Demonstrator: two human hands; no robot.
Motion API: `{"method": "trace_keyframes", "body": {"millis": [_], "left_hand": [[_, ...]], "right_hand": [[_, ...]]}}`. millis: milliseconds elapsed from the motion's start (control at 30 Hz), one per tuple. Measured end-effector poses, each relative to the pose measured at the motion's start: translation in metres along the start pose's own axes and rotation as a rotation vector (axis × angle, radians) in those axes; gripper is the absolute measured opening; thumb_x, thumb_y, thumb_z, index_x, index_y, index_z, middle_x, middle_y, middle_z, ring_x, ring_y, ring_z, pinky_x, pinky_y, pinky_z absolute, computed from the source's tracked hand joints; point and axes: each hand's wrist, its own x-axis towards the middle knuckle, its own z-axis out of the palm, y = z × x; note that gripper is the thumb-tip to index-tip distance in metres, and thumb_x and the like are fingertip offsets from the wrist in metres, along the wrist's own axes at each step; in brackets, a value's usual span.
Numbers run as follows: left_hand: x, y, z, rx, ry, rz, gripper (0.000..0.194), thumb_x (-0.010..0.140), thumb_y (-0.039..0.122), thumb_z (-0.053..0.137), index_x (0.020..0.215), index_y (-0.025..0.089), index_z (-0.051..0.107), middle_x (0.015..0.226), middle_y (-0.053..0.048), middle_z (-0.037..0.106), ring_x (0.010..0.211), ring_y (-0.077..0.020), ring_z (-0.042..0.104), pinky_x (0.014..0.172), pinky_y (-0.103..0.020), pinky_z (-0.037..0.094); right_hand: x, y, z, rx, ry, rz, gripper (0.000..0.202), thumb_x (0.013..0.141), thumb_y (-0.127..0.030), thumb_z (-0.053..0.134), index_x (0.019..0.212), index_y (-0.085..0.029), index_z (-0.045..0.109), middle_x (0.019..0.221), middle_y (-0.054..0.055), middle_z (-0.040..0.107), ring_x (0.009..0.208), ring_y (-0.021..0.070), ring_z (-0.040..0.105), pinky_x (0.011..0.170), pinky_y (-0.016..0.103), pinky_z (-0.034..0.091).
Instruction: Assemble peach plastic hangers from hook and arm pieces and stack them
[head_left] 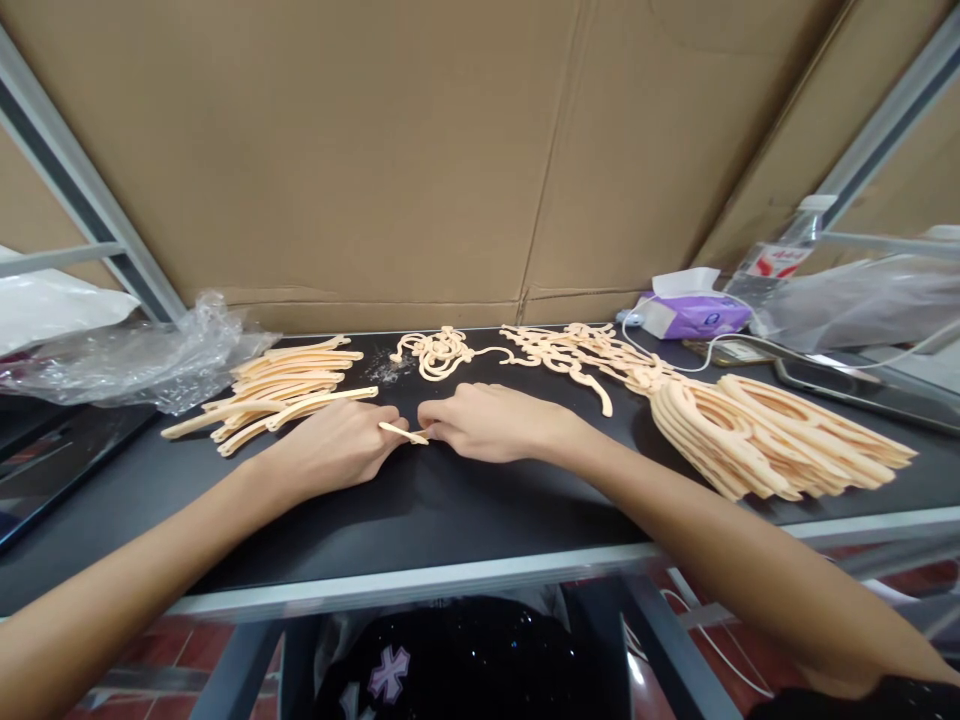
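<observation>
A small pale cream strip [403, 433] spans the gap between my two hands over the black table. My left hand [345, 440] is closed on its left end, and the fingers of my right hand [480, 422] pinch the right end. Just beyond my left hand, several long cream strips with holes at their ends [292, 375] lie in a loose pile. Beyond my right hand is a small tangle of thin curly cream pieces [439, 352]. How much of the strip is inside my left fist is hidden.
More curly scraps [570, 350] lie at the back, leading to stacked cream looped pieces [750, 430] on the right. A purple tissue pack [697, 314], a bottle [787, 250], a phone [862, 390] and a white cable are behind. Crumpled clear plastic [172, 350] lies left; cardboard [375, 150] stands behind.
</observation>
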Motion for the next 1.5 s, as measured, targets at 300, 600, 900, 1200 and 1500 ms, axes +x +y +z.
{"method": "trace_keyframes", "body": {"millis": [300, 600, 900, 1200, 1500], "left_hand": [[-0.001, 0.001, -0.003, -0.022, -0.006, -0.030, 0.026, 0.099, 0.017, 0.040, 0.097, 0.016, 0.065, 0.085, -0.008, 0.069, 0.069, -0.0177, 0.064, 0.062, -0.028, 0.047], [-0.001, 0.004, -0.001, 0.039, 0.134, -0.024, 0.030, 0.103, 0.035, 0.042, 0.100, 0.014, 0.063, 0.077, -0.006, 0.065, 0.064, -0.0186, 0.062, 0.058, -0.029, 0.045], [-0.002, 0.005, -0.002, 0.104, 0.234, 0.024, 0.033, 0.105, 0.031, 0.037, 0.087, 0.016, 0.059, 0.069, -0.003, 0.061, 0.057, -0.0163, 0.057, 0.053, -0.030, 0.037], [-0.003, 0.006, -0.003, 0.014, 0.170, 0.028, 0.033, 0.105, 0.026, 0.039, 0.083, 0.014, 0.061, 0.077, -0.005, 0.066, 0.060, -0.0140, 0.059, 0.054, -0.028, 0.038], [-0.004, 0.005, 0.002, -0.117, 0.192, 0.006, 0.029, 0.103, 0.025, 0.041, 0.093, 0.015, 0.065, 0.076, -0.005, 0.066, 0.062, -0.0149, 0.060, 0.056, -0.027, 0.041]], "right_hand": [[0.003, 0.015, 0.004, 0.178, 0.032, -0.069, 0.028, 0.097, -0.029, 0.039, 0.098, -0.021, 0.066, 0.084, 0.004, 0.067, 0.069, 0.0143, 0.055, 0.064, 0.025, 0.033], [0.004, 0.019, 0.006, 0.382, 0.037, -0.122, 0.027, 0.098, -0.029, 0.045, 0.098, -0.016, 0.068, 0.083, 0.003, 0.067, 0.073, 0.0140, 0.058, 0.067, 0.024, 0.037], [-0.003, 0.015, 0.004, 0.436, 0.011, -0.152, 0.031, 0.095, -0.034, 0.051, 0.112, -0.016, 0.070, 0.075, 0.000, 0.064, 0.064, 0.0115, 0.052, 0.064, 0.023, 0.036], [-0.007, 0.010, 0.010, 0.284, 0.036, -0.108, 0.030, 0.095, -0.027, 0.048, 0.111, -0.019, 0.071, 0.087, 0.005, 0.072, 0.067, 0.0133, 0.056, 0.062, 0.025, 0.035], [-0.011, -0.004, 0.008, -0.059, 0.058, -0.023, 0.031, 0.097, -0.031, 0.045, 0.117, -0.025, 0.069, 0.094, 0.009, 0.074, 0.081, 0.0231, 0.069, 0.067, 0.029, 0.039]]}}
